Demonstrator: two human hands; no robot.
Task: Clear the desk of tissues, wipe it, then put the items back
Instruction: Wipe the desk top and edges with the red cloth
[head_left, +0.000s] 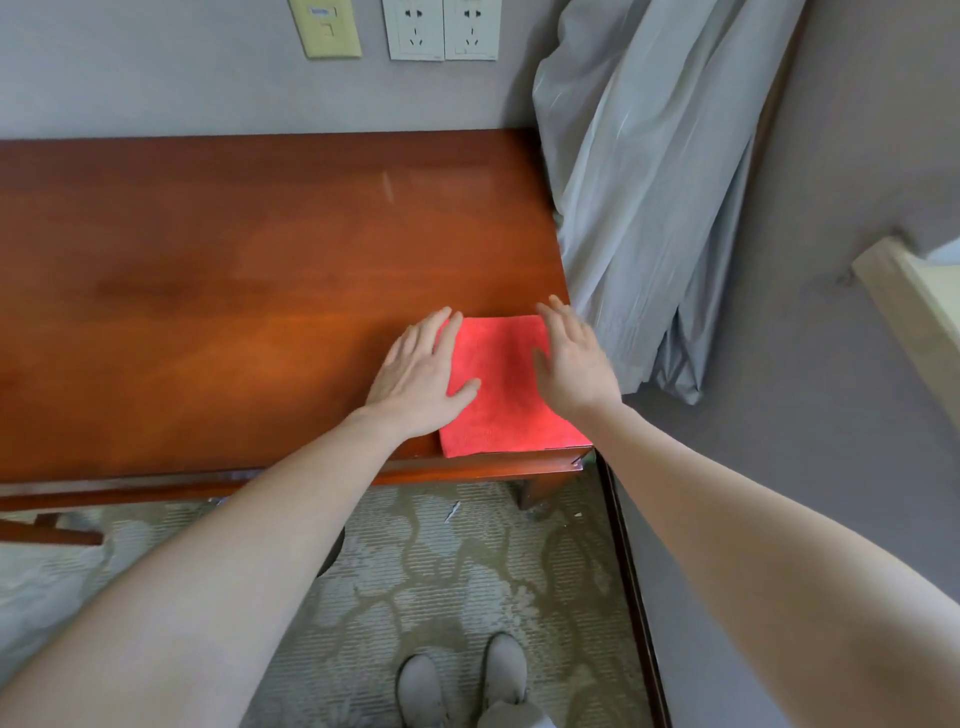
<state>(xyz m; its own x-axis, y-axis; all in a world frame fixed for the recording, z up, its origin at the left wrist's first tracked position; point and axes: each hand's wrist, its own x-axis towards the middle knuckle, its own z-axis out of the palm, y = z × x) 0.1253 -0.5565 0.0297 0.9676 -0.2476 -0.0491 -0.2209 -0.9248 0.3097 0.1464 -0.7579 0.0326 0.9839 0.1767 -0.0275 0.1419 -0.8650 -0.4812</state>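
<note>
Flat on the glossy reddish-brown wooden bench (218, 291) lay a red, soft-napped cloth (498, 395), folded to a neat rectangle at the near right corner. The left hand (418, 371) pressed its left edge, fingers (436, 332) straight and together, gripping nothing; the right hand (571, 364) rested over its right edge, likewise flat. Pale grey, creased curtain fabric (649, 197) hung beside the bench, above patterned carpet (457, 582).

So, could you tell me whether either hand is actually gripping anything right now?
Nothing is gripped. The left hand and right hand lie flat and open on the red cloth, pressing its left and right sides onto the desk.
</note>
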